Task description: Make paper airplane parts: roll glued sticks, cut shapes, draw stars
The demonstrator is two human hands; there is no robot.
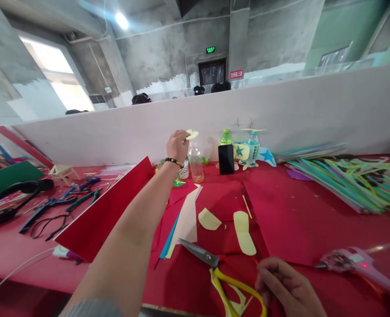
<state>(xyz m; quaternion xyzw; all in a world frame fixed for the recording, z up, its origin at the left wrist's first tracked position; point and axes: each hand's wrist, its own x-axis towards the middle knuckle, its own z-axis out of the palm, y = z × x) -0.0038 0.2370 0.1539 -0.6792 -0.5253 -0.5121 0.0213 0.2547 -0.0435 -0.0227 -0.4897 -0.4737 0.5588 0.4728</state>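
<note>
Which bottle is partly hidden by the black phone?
The green-capped bottle, upright behind the phone, which covers its lower part; the clear bottle and blue bottle stand either side.

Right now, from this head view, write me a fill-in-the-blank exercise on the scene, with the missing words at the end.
The raised hand, pinching a pale yellow cutout, is the person's ____ hand.
The scissors have handles coloured ____.
The pink glue gun lies to the ____ of the lower hand.
The bottle behind the black phone has a ____ cap.

Missing words: left; yellow; right; green.
</note>
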